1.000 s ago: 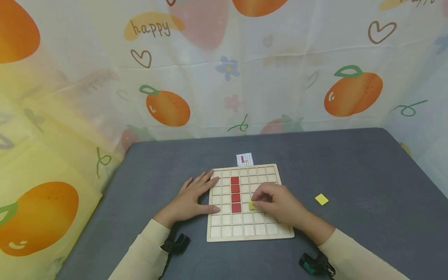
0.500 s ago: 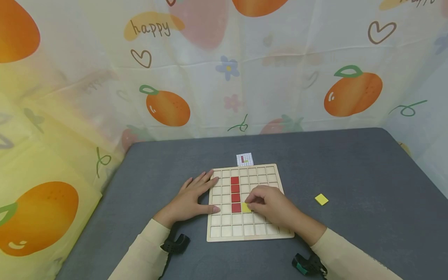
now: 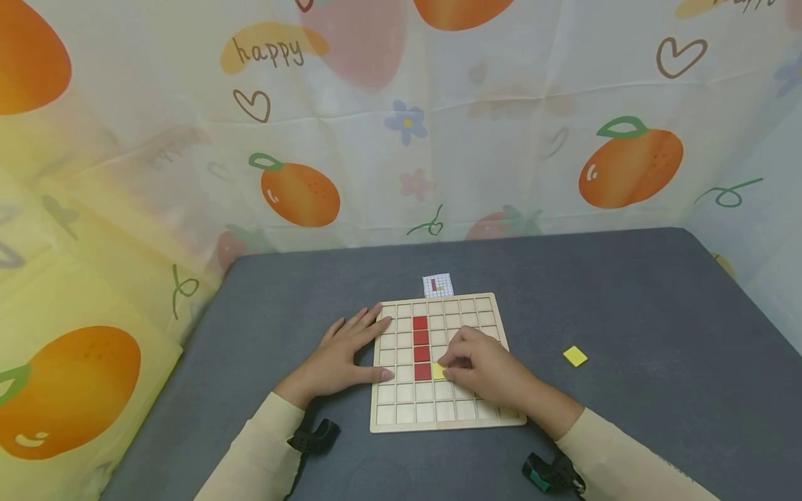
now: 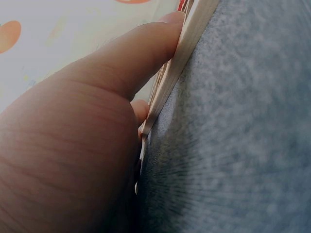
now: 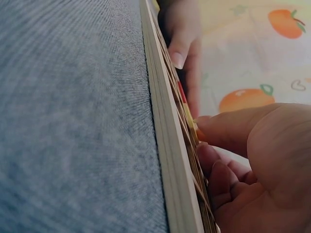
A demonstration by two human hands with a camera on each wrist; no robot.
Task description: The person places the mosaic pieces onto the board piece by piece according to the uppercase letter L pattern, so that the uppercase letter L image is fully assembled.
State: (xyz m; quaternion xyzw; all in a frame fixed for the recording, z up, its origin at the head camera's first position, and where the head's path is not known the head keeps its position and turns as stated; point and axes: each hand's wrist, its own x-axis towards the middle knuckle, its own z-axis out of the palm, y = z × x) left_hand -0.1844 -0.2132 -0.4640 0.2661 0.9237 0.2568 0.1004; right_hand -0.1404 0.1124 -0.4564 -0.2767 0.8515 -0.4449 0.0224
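Note:
A wooden grid board point(image 3: 406, 415) lies on the table, with several red square tiles point(image 3: 421, 338) forming a column in its cells. Beside the lowest red one sits a yellow square tile point(image 3: 438, 371), which my right hand point(image 3: 489, 365) pinches at its right side with curled fingers. In the right wrist view the thumb point(image 5: 226, 127) touches that tile's edge. My left hand point(image 3: 341, 356) rests spread on the board's left border, thumb and fingertips over the rim. The left wrist view shows its thumb point(image 4: 146, 48) against the board's edge.
A second yellow tile point(image 3: 575, 356) lies on the dark grey table point(image 3: 658, 390), right of the board. Touching or just behind the board's far edge is a small printed grid card point(image 3: 438, 285). A fruit-patterned cloth point(image 3: 501, 160) hangs behind the table.
My right hand has moved left with the yellow tile, which now lies in the cell beside the lowest red tile. The left hand has stayed still.

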